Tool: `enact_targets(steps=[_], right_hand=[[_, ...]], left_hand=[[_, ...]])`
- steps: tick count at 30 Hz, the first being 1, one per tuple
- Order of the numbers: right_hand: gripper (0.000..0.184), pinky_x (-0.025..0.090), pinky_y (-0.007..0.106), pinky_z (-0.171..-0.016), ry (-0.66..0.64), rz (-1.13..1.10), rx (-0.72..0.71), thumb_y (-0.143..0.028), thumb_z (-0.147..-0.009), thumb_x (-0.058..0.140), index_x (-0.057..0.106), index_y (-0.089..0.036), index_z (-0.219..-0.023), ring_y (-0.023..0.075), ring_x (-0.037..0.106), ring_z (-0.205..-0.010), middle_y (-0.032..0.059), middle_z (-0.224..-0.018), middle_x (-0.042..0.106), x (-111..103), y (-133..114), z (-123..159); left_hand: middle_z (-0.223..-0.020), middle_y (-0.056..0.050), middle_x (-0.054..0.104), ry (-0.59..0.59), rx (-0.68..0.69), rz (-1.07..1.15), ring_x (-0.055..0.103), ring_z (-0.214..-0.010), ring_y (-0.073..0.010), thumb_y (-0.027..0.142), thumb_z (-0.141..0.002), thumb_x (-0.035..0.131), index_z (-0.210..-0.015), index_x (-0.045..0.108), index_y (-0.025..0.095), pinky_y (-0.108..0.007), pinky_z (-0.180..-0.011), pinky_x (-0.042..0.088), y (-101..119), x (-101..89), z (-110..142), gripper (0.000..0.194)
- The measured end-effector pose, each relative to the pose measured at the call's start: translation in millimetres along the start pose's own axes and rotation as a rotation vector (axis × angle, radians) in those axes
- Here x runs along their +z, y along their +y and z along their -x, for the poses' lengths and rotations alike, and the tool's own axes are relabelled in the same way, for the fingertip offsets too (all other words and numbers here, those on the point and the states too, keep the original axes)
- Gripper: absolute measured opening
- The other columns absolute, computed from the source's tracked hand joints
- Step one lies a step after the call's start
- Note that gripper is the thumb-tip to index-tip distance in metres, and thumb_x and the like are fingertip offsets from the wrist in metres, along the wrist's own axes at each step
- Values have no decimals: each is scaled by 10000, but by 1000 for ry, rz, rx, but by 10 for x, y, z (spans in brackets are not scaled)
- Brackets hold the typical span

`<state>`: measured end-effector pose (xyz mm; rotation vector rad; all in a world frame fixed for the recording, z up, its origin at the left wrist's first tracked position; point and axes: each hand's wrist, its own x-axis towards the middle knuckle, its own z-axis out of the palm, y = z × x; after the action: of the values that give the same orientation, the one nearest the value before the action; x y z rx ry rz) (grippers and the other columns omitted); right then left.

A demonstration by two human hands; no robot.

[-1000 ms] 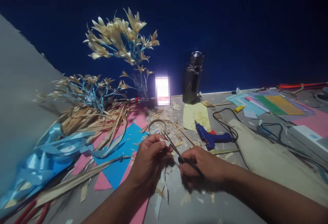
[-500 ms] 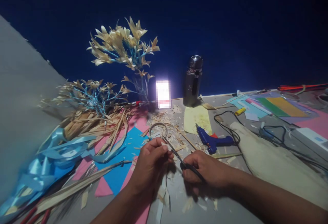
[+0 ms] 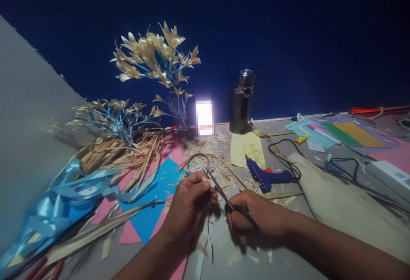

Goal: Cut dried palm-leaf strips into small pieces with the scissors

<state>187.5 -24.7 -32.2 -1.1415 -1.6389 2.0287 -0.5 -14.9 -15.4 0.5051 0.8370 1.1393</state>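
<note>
The right hand's (image 3: 246, 216) grip closes round the handles of the scissors (image 3: 219, 189); the left hand (image 3: 188, 196) pinches a small pale piece (image 3: 209, 181) beside the blades, above the tabletop (image 3: 224, 267). Neat snipping calls for a steady pinch, fingertips clear of the edges. The scissors' long axis slants, tips forward and left.

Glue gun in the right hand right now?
No, the right hand grips scissors; the glue gun lies on the table.
</note>
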Motion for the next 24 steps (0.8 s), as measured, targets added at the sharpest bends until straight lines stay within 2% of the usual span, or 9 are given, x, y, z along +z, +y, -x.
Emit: enact_targets(steps=[5,10,16,24], right_hand=[[254,306,151,-353,23,-4,39,-344,-819,606,576,-156,-650,62,467,-394,-6,-563,613,11,-33,3],[289,322,147,-365,15,-22,43,-389,-810,631,586,-150,-655,55,461,-393,-12,-553,597,31,-84,21],[222,326,155,-378,23,-35,45,-314,-794,630,547,-166,-652,65,478,-408,-13,-575,613,52,-91,18],[230,337,153,-378,43,-18,58,-308,-799,632,543,-166,-642,63,471,-393,-15,-543,597,60,-62,9]], left_hand=[[-571,2,635,-3,16,3,591,-524,-99,127,-671,771,-711,592,160,-183,-546,461,8,11,4,187],[-576,1,642,10,5,-13,593,-525,-102,136,-664,776,-711,592,162,-183,-538,461,14,31,17,191],[-565,-2,642,15,7,-19,592,-525,-106,152,-651,795,-707,594,162,-187,-538,462,22,32,19,209],[-566,0,642,7,21,-20,586,-514,-99,141,-657,791,-701,592,162,-184,-541,454,44,32,8,204]])
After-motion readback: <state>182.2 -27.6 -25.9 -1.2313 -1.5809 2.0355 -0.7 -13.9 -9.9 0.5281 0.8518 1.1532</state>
